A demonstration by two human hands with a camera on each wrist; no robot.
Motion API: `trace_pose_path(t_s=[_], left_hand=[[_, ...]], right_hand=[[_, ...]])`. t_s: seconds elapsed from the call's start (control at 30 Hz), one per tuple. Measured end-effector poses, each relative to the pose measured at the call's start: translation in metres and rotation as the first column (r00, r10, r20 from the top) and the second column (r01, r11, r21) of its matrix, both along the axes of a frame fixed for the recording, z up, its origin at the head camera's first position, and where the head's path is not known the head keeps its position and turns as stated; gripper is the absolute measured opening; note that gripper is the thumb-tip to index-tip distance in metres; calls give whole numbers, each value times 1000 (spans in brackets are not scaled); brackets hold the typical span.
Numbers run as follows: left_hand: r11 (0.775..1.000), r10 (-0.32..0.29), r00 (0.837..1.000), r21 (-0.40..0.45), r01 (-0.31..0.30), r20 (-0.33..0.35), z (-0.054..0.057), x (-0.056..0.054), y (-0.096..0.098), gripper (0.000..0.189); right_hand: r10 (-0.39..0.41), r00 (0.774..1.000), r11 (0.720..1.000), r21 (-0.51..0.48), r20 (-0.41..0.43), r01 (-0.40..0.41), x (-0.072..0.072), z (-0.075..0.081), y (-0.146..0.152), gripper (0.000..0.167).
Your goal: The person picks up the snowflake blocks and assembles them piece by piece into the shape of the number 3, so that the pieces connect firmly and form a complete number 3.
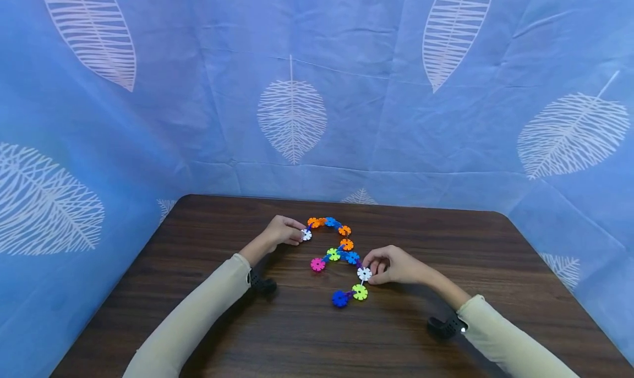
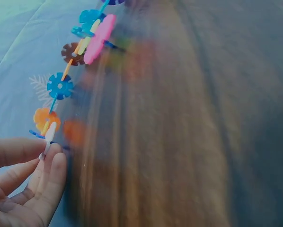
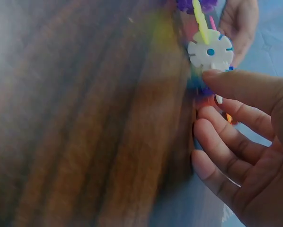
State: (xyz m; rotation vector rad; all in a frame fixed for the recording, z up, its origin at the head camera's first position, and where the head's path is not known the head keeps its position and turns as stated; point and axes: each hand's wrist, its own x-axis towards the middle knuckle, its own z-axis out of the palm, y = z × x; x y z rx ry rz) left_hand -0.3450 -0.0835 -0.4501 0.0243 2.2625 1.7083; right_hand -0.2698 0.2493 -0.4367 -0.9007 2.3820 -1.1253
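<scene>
A chain of notched plastic snowflake discs in several colours curves across the table in the head view, made up of orange discs [image 1: 346, 245], blue discs, yellow-green discs and others. My left hand [image 1: 283, 232] pinches a white snowflake disc [image 2: 49, 135] between thumb and fingertips at the chain's far left end. At the lower right bend, my right hand [image 1: 395, 265] holds another white snowflake disc [image 3: 210, 52], thumb tip on its lower edge. A pink disc [image 1: 318, 264] ends a short branch towards the middle. Beyond the right hand's disc, a yellow-green disc [image 1: 360, 292] leads to a dark blue disc [image 1: 339, 299].
The dark wood-grain table [image 1: 223, 323] has rounded far corners. Behind it hangs a blue cloth [image 1: 376, 125] printed with white leaves. Black bands with camera mounts [image 1: 443, 327] sit at both wrists, near the table top.
</scene>
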Motion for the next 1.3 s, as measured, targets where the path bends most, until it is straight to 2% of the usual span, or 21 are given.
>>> trace_pose_path(t_s=[0.23,0.4,0.77,1.0,1.3], left_hand=[[1000,0,1000,12,0,24,-1,-9,5,20],[1000,-10,1000,12,9,19,0,-13,7,20],[999,-17,999,28,16,27,-2,-18,11,23],[998,-55,998,21,55,1,-3,-20,10,22],[998,-57,998,4,58,-26,-5,-23,10,22]], right_hand=[[-48,998,999,14,-51,49,13,1,-10,28],[-81,995,997,9,-63,82,17,1,-16,27],[-104,992,994,14,-74,105,18,2,-22,24],[-107,992,994,24,-70,109,18,3,-22,24],[-110,993,994,10,-49,111,18,1,-23,25]])
